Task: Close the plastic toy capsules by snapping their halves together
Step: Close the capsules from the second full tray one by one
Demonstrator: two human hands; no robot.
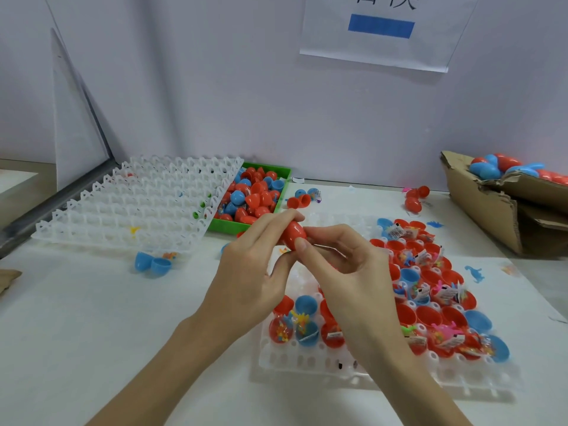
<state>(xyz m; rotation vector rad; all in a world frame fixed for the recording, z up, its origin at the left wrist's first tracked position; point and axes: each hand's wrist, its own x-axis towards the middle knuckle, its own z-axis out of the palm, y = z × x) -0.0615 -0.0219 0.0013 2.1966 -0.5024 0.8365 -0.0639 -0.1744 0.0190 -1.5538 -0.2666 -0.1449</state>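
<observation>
both hands pinch one red capsule (pixel 292 235), held up over the white tray (pixel 310 361). left hand (pixel 255 272) wraps its far end with fingertips; right hand (pixel 344 265) presses thumb and forefinger on the near end, likely squeezing the halves together. open halves with toys (pixel 430 327) sit upright in the tray below, probably so they don't spill. loose halves fill the green bin (pixel 284 172).

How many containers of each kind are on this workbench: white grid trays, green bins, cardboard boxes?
White grid trays: 2, one at far left, one under the hands
Green bin: 1, filled with capsule halves
Cardboard box: 1, at the right edge, holding closed capsules
Total: 4
</observation>
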